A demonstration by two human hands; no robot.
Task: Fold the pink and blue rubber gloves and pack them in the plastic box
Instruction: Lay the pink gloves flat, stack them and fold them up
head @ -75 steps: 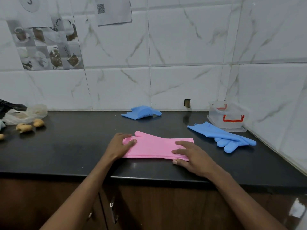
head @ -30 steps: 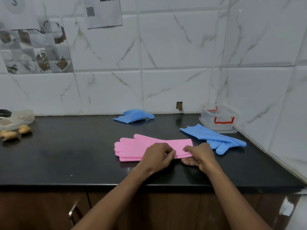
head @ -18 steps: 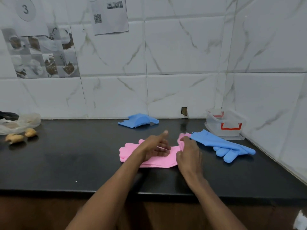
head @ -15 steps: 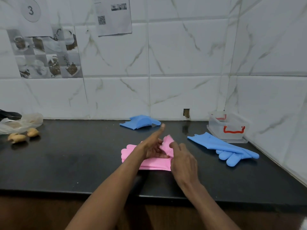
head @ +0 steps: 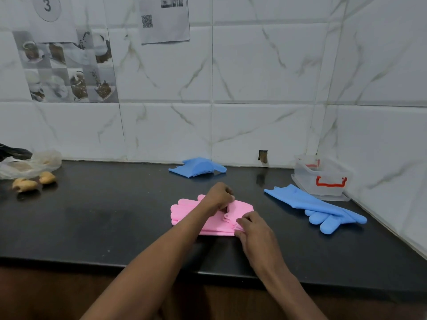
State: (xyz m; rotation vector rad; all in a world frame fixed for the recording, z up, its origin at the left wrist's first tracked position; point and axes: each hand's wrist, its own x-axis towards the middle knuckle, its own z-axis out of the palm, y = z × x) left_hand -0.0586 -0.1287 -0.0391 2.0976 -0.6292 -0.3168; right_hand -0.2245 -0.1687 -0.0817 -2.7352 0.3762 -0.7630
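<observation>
Pink gloves (head: pixel 184 209) sat stacked mid-worktop (head: pixel 104 215), cuff end doubled over, so that fold looked about half done. Your left hand (head: pixel 219 196) pinched the turned-over flap at its far edge, fingers curled. Your right hand (head: pixel 251 227) pinched the near corner the same way. One blue glove (head: pixel 198 167) lay folded by the back wall. The other blue glove (head: pixel 307 204) lay flat beside the plastic box (head: pixel 323 179), and I saw no glove in the box. Left, by my read: finish pink, fold second blue, pack everything.
</observation>
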